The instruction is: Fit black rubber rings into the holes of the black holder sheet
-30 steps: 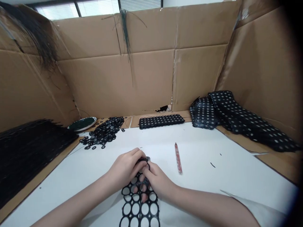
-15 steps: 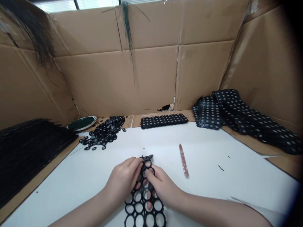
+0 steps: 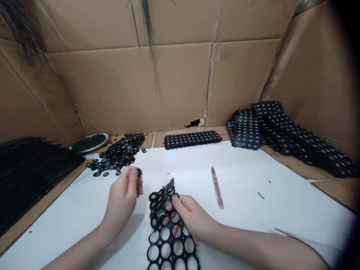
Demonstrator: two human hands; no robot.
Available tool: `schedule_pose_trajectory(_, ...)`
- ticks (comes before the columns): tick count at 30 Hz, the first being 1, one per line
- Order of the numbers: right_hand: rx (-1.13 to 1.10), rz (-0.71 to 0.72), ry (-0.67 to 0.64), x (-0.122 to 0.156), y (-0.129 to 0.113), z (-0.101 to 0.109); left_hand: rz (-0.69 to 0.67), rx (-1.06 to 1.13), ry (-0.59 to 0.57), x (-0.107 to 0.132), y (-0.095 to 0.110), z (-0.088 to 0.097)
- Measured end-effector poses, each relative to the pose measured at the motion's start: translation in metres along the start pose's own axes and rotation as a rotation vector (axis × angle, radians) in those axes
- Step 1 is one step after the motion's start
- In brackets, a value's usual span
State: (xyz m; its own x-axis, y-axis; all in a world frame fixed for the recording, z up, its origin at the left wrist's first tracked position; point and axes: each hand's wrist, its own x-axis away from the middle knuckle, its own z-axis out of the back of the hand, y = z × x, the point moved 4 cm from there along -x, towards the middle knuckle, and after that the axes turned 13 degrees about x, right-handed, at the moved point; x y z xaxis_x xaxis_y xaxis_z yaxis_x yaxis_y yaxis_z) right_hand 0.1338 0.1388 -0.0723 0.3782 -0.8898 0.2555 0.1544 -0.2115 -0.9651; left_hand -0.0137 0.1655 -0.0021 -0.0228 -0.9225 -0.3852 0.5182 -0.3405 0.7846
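Black lattice of joined rings is laid on the white desk at the near edge, its far end lifted off the surface. It is gripped by the right hand, fingers closed on its upper part, with fingertips poked among the rings. Just left of it, the left hand is held above the desk, apart from the lattice, and a single small black ring is pinched between its thumb and fingers. A red pen-like tool is seen lying on the desk to the right of the hands. Farther back on the left, a heap of loose black rings is spread beside a green dish. A finished ring strip is placed along the far edge, and more folded ring mats are piled at the right against the cardboard wall.
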Motion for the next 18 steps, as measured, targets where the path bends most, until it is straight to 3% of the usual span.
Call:
schedule_pose_trajectory(2, 0.011, 0.046, -0.015, 0.002, 0.0, -0.002, -0.052, -0.058, 0.057, -0.003, 0.001, 0.004)
schedule_pose_trajectory(6, 0.049, 0.153, -0.057, 0.005, -0.003, -0.006, -0.213, -0.123, -0.204, 0.011, 0.005, -0.02)
schedule_pose_trajectory(10, 0.123, 0.198, -0.023, 0.006, -0.003, -0.005, -0.17, -0.097, -0.384, 0.028, 0.008, -0.04)
schedule_pose_trajectory(13, 0.199, 0.235, 0.011, 0.008, -0.001, -0.004, -0.135, -0.051, -0.46, 0.027, 0.011, -0.041)
schedule_pose_trajectory(15, 0.189, 0.233, 0.001, 0.008, 0.002, -0.004, -0.063, -0.005, -0.445, 0.017, 0.01, -0.034)
schedule_pose_trajectory(18, 0.056, 0.166, -0.021, 0.005, 0.008, -0.005, 0.046, 0.024, -0.176, -0.004, 0.003, -0.011)
